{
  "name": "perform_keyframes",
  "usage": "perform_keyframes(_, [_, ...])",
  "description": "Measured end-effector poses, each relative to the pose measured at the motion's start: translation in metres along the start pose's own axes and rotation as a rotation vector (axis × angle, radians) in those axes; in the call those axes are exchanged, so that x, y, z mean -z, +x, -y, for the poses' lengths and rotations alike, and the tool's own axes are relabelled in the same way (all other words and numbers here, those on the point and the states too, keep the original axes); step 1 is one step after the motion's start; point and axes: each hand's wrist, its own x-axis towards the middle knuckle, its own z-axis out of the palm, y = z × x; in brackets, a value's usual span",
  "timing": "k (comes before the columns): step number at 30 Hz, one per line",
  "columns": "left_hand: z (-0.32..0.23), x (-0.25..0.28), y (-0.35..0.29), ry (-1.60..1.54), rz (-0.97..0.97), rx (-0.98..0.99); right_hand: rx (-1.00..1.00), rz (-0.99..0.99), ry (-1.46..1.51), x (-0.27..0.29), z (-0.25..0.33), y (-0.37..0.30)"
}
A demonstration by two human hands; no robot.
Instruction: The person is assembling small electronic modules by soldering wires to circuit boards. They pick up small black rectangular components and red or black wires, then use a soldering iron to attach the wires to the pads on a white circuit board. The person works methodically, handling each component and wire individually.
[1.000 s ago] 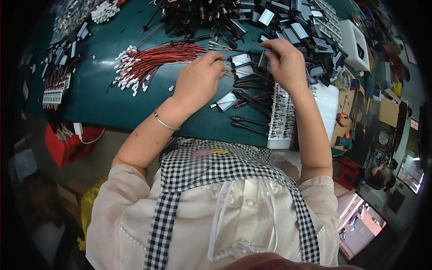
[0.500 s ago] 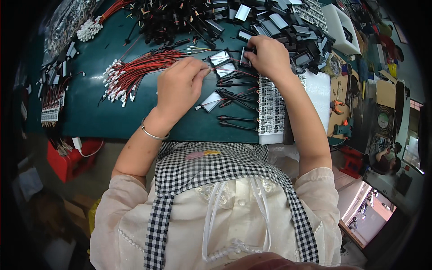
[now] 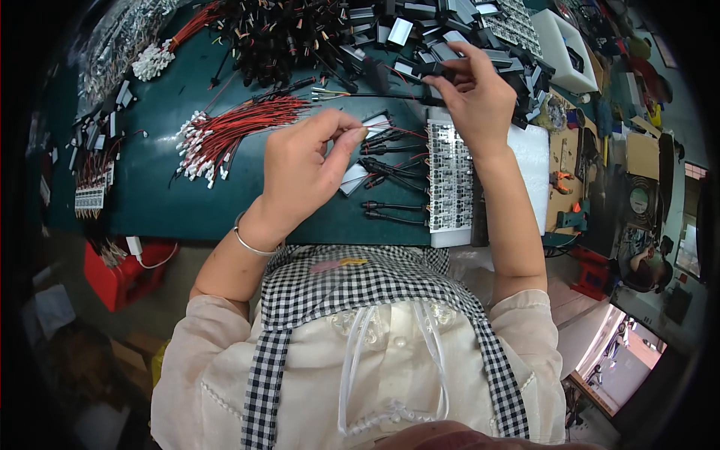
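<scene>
My left hand [image 3: 309,163] is closed in a pinch above the bench; anything between its thumb and fingertips is too small to make out. Below those fingertips lie black cable leads [image 3: 394,208] and small cases with pale faces [image 3: 354,178]. The leads run to a white board strip [image 3: 450,176] with rows of dark parts. Over the near edge of a heap of black and silver cases [image 3: 442,52], my right hand [image 3: 481,97] has its thumb and forefinger apart, with nothing visibly gripped. A blurred dark piece [image 3: 376,75] appears left of it.
Red wires with white plugs [image 3: 240,139] lie fanned on the green bench [image 3: 187,210]. Behind them is a tangle of black cables [image 3: 277,45]. A white foam box [image 3: 566,56] stands at the back right, and a red container [image 3: 120,274] sits below the bench's left side.
My right hand has let go of a small black case and moved right and up, its fingers spreading. My left hand has shifted slightly right and down, still pinched.
</scene>
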Motion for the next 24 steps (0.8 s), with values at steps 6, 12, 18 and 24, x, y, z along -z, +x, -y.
perform_keyframes(6, [-0.014,-0.003,0.015,-0.01,-0.005,-0.08,0.11,-0.099,0.084,0.005,0.009,-0.001])
perform_keyframes(12, [-0.023,-0.008,0.014,-0.055,0.073,-0.012,-0.115,0.3,0.06,0.013,0.021,-0.013])
perform_keyframes(18, [-0.019,-0.008,0.0,-0.099,0.131,-0.051,-0.465,0.562,0.512,0.027,0.059,-0.04])
perform_keyframes(24, [-0.023,0.003,-0.019,-0.073,0.207,0.103,-0.667,0.532,0.919,0.031,0.065,-0.076])
